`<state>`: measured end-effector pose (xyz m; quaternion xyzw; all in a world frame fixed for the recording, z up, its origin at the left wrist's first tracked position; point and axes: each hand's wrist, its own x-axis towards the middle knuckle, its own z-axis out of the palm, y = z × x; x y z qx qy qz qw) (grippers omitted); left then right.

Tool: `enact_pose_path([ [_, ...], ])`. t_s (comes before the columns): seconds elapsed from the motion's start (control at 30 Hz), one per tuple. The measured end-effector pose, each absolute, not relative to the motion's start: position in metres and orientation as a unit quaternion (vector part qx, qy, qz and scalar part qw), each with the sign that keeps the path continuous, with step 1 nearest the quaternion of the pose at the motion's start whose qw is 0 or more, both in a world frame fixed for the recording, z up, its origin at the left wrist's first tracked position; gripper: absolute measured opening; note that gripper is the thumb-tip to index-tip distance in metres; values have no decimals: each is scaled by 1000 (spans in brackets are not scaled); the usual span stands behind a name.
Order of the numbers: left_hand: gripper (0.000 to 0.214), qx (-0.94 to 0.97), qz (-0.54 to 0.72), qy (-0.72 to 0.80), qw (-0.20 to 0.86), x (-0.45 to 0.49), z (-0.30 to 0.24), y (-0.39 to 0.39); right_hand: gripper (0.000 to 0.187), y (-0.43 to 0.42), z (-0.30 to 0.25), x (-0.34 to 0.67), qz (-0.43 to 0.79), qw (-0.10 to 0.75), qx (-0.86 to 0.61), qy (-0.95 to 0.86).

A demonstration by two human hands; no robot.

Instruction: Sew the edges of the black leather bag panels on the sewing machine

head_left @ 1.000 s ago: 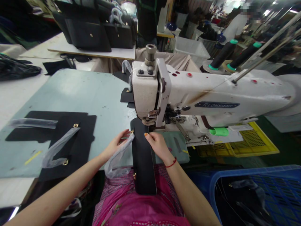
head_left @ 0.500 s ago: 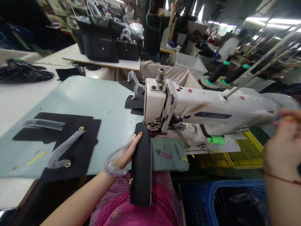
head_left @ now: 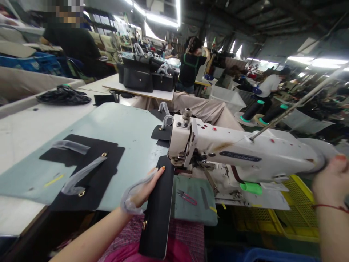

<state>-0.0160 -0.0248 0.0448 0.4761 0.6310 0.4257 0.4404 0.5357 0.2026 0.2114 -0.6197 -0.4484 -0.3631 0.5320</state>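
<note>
My left hand (head_left: 145, 187) grips the left edge of a black bag panel (head_left: 159, 214), its thumb lying on top. The panel's far end sits beneath the head of a white sewing machine (head_left: 240, 149). A plastic-wrapped handle (head_left: 127, 196), fixed to the panel by gold rings, loops over my left wrist. At the machine's right end, my right hand (head_left: 331, 182) holds the rim of the handwheel (head_left: 313, 147); its fingers are partly hidden. Pink-handled thread snips (head_left: 187, 197) lie on the table just right of the panel.
More black panels with wrapped handles (head_left: 94, 171) lie on the green tabletop (head_left: 131, 123), left and behind the machine. Finished black bags (head_left: 137, 80) stand on a farther table. A yellow crate (head_left: 300, 218) sits below the machine, with thread cones (head_left: 252, 111) behind. Co-workers (head_left: 191, 65) are farther off.
The view has tilted up and turned left. My right hand, blurred at the wheel before, now rests lower against its rim. My left hand stays on the panel, whose near end has swung left.
</note>
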Motion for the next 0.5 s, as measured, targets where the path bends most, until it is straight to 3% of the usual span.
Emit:
enact_pose_path([
  [0.07, 49, 473, 432, 631, 438, -16, 44, -26, 91, 194, 179, 530, -386, 617, -588, -354],
  [0.17, 49, 457, 434, 639, 441, -18, 37, -32, 93, 184, 147, 515, -363, 642, -601, -309],
  [0.37, 52, 465, 424, 664, 405, -29, 23, -39, 104, 169, 130, 521, -280, 534, -710, -363],
  [0.5, 58, 479, 445, 659, 371, -57, 24, -53, 95, 152, 147, 528, -188, 469, -721, -474],
])
